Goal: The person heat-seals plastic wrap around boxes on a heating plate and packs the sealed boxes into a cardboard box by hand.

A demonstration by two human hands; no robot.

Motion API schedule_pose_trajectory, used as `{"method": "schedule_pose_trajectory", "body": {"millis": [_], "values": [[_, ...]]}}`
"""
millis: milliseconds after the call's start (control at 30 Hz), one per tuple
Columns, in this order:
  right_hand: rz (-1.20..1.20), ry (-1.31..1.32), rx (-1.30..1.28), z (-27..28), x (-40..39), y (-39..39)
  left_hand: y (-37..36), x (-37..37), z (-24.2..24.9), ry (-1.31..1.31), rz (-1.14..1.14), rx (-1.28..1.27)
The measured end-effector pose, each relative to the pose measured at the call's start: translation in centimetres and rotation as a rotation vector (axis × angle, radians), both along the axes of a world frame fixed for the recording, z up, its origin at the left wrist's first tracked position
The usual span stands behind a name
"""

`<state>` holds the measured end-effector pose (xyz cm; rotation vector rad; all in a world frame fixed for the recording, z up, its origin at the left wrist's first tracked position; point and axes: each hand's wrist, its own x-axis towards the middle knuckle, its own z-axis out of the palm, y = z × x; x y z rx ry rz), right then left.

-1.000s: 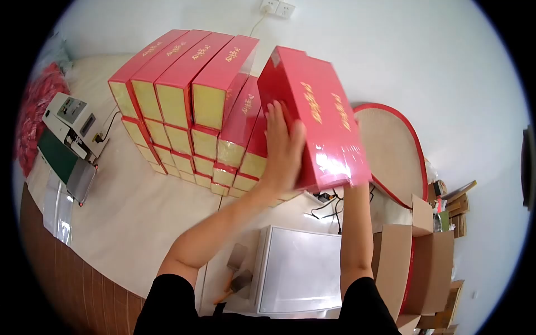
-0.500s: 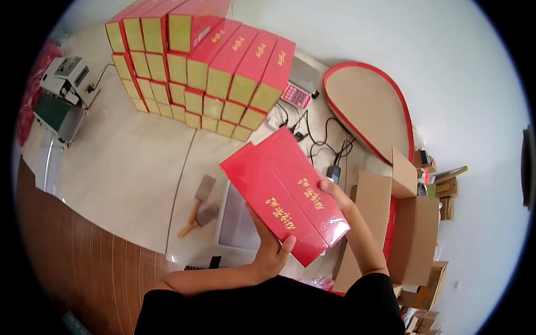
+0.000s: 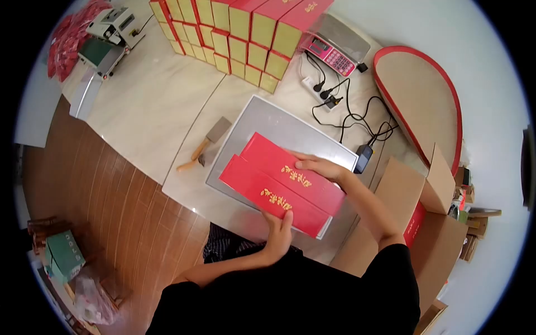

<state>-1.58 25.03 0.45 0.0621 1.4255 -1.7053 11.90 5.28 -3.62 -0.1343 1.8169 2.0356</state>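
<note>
Two long red boxes with gold lettering lie side by side in my hands, one slightly offset along the other. My left hand [image 3: 277,234] grips the nearer red box [image 3: 251,184], thumb on top near its lettering and fingers beneath. The farther red box [image 3: 268,149] is in my right hand [image 3: 324,167], with the thumb on its upper face and the fingers round its far side. Both boxes are over a grey, light-rimmed tray [image 3: 262,114] on the table. Left of the tray lies a flat-bladed tool with a wooden handle [image 3: 199,149].
Stacked red and gold boxes [image 3: 240,25] stand at the back. Beside them sit a pink-keyed scale [image 3: 338,58], a power strip [image 3: 319,92] and tangled black cables. An open cardboard carton [image 3: 438,245] is at right, below a red-rimmed flat tray [image 3: 421,95]. A small machine [image 3: 114,28] stands far left.
My view has shifted, so the table things sit differently in it. Both hands have kept their grip, and the two red boxes have turned to lie more crosswise over the grey tray.
</note>
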Motion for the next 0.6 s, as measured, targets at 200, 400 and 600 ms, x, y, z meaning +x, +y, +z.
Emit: {"method": "schedule_pose_trajectory", "body": {"millis": [200,400,600], "values": [[0.139,0.336,0.281,0.6,-0.5,0.7,-0.7,-1.0,0.2,-0.307,-0.071,0.217],[-0.757,0.623,0.300,0.8,4.5,7.4,-7.8,-7.4,2.5,0.136,0.341,-0.208],[-1.308,0.435,0.260,-4.0,13.8,5.0,-8.6,-16.0,6.0,0.193,-0.095,-0.260]]}}
